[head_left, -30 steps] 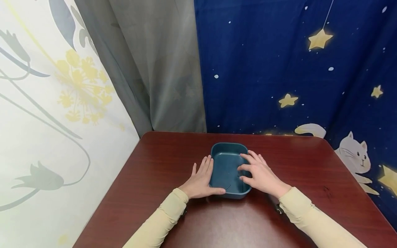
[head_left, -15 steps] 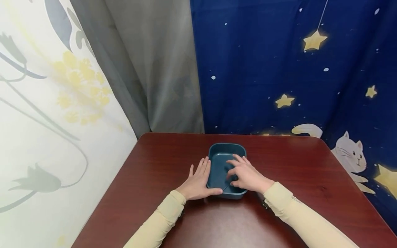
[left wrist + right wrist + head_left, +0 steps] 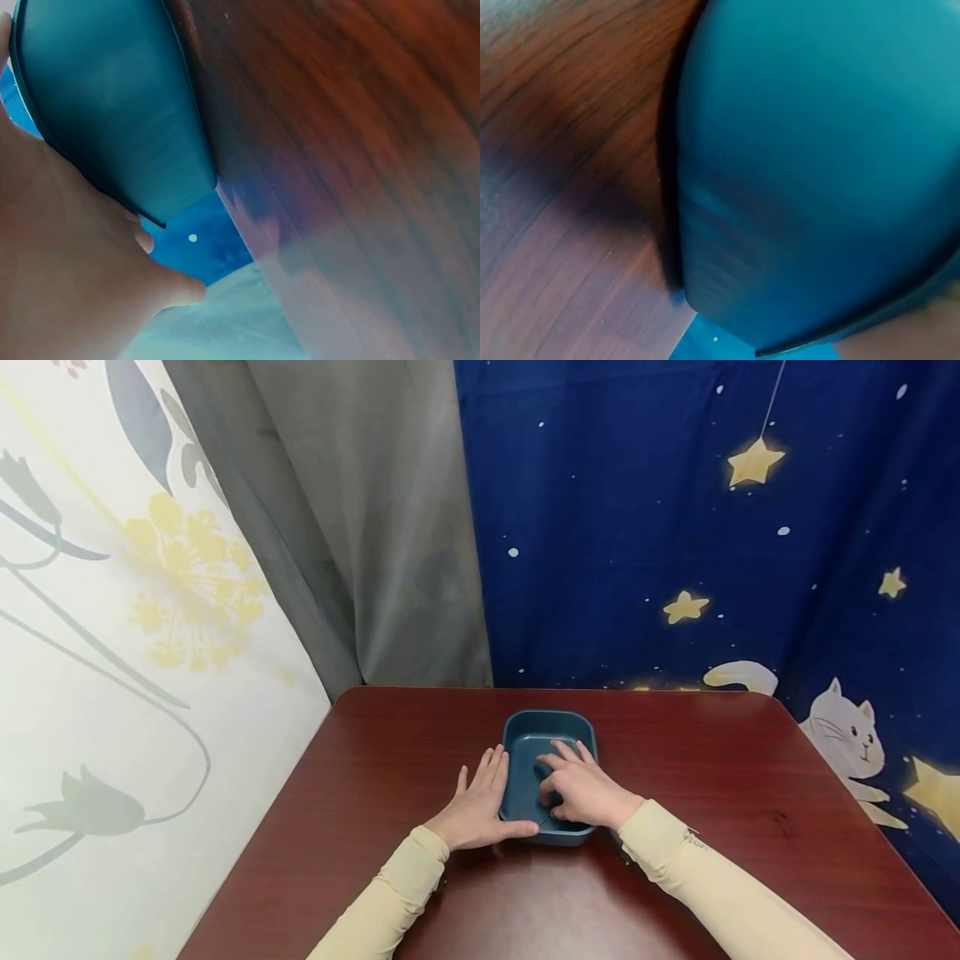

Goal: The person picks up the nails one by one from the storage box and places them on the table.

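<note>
A dark teal rectangular box (image 3: 549, 724) with rounded corners sits open-topped on the table. My left hand (image 3: 474, 806) rests along its left rim, fingers straight, thumb on the near rim. In the left wrist view, the left hand (image 3: 67, 247) lies against the box's outer wall (image 3: 112, 112). My right hand (image 3: 588, 791) reaches over the right rim with its fingers bent down into the box. What its fingertips touch or hold is hidden. A thin dark strand (image 3: 546, 820) shows near the front of the box floor. The right wrist view mostly shows the outer wall (image 3: 817, 150).
The reddish-brown wooden table (image 3: 405, 752) spreads around the box. Behind it hang a grey curtain (image 3: 412, 543) and a blue star-patterned curtain (image 3: 600, 543). A white flower-patterned cloth (image 3: 150, 710) stands along the left side.
My right hand has moved left and deeper into the box, its fingers bending more. The left hand stays on the rim. The whole view shifts slightly.
</note>
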Available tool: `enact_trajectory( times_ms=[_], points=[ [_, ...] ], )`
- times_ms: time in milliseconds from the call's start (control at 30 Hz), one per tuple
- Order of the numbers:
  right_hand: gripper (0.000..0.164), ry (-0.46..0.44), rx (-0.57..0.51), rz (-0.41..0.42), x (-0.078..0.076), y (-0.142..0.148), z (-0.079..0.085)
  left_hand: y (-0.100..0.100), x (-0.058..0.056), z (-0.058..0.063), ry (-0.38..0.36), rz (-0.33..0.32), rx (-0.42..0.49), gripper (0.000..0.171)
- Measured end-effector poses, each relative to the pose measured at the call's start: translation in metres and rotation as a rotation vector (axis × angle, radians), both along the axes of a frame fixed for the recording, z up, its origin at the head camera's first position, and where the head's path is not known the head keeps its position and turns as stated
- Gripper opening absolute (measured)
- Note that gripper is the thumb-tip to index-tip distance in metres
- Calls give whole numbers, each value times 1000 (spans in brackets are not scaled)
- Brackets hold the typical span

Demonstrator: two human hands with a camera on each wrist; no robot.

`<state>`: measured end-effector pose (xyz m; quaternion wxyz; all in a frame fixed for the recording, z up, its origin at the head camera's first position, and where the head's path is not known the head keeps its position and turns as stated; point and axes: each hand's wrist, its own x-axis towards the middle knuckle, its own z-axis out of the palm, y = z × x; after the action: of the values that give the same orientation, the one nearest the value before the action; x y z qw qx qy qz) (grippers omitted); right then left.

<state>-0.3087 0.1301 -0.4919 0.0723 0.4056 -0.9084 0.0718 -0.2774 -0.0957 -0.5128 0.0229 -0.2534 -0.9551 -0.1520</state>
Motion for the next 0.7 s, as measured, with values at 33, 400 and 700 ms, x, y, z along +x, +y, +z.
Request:
enact_trajectory(
  times_ms=[33,400,700],
  points=[
    [17,-4,0,3,0,0,0,0,0,0,0,-1,3,114],
    [10,-22,40,26,3,-2,-1,0,3,2,-18,-3,18,113],
    [7,-21,77,17,1,-2,-2,1,4,4,-28,9,25,115]
  ],
)
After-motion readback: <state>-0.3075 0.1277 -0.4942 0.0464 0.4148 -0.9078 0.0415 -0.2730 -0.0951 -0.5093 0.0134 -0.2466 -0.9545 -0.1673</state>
